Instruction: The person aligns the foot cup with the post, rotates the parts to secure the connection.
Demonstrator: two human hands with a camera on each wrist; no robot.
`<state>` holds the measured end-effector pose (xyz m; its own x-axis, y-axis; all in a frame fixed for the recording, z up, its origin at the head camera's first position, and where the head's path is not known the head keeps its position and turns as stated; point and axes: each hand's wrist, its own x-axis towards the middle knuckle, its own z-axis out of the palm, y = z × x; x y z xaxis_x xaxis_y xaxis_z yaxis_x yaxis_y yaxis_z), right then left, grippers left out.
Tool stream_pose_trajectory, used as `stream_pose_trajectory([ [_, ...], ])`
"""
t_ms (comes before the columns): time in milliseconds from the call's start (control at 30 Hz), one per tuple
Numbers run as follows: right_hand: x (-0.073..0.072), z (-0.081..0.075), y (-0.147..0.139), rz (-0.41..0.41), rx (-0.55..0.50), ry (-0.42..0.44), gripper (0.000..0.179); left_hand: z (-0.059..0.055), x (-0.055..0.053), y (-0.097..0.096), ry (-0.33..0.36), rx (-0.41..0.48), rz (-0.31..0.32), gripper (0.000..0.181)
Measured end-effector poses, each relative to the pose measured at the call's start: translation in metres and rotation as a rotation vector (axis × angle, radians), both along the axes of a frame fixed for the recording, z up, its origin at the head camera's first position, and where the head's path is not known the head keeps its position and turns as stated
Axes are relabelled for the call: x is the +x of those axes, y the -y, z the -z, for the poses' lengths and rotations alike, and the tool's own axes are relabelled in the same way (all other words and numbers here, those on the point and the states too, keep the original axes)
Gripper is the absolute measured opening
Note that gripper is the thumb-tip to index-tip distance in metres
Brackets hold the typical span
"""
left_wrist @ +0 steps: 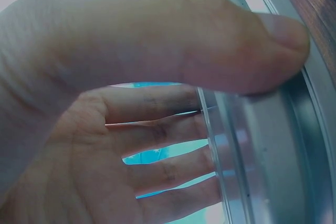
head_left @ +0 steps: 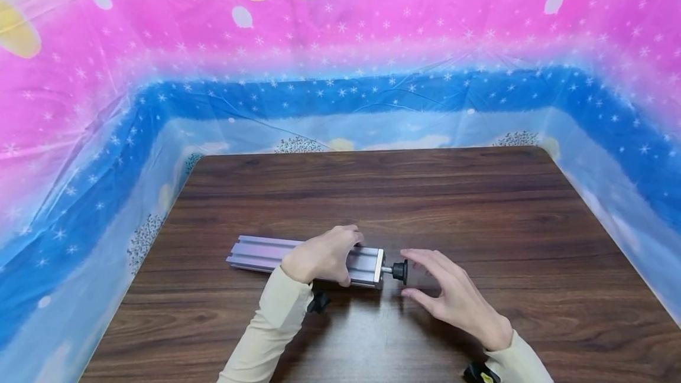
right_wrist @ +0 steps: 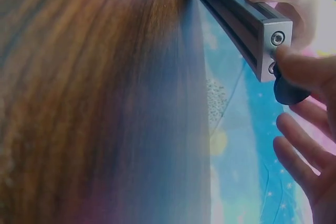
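In the head view, a grooved metal profile runs left to right at the near-middle of the brown table; whether it is raised I cannot tell. The left hand grips it, thumb on the near side, fingers over the far side. At its right end, a black knob sits on a short rod, between the spread thumb and fingers of the right hand.

The left wrist view shows that thumb pressing the grooved face.

In the right wrist view, the right thumb overlaps the knob; contact is unclear.
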<state>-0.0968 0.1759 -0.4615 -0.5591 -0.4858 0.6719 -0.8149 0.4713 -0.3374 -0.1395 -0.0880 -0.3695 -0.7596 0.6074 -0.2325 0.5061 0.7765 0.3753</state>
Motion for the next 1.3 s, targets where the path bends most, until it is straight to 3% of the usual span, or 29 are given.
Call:
stream_pose_trajectory([
  [200, -0.0043, -0.0002, 0.0011, -0.041, -0.023, -0.057, 0.049, 0.0011, -0.0006, -0.0001, -0.008, 0.002, 0.000, 0.066],
  [467, -0.0021, 0.0024, -0.0004, 0.045, 0.029, 0.100, 0.050, 0.0042, -0.0027, -0.0005, -0.001, 0.009, -0.004, 0.066],
  [967, -0.0061, 0.0030, 0.0041, 0.154, 0.089, 0.154, 0.008, 0.0074, -0.0042, -0.0009, -0.005, 0.019, -0.003, 0.065],
  [1100, -0.0058, 0.0014, 0.0049, 0.194, 0.119, 0.191, 0.016, 0.0071, -0.0042, -0.0012, -0.001, 0.014, -0.007, 0.065],
  [1200, -0.0040, 0.0011, 0.0033, 0.199, 0.119, 0.208, 0.010, 0.0072, -0.0049, -0.0012, -0.003, 0.007, -0.006, 0.066],
  [1300, -0.0021, 0.0024, 0.0008, 0.154, 0.099, 0.183, 0.039, 0.0074, -0.0060, -0.0015, -0.006, 0.003, -0.002, 0.066],
])
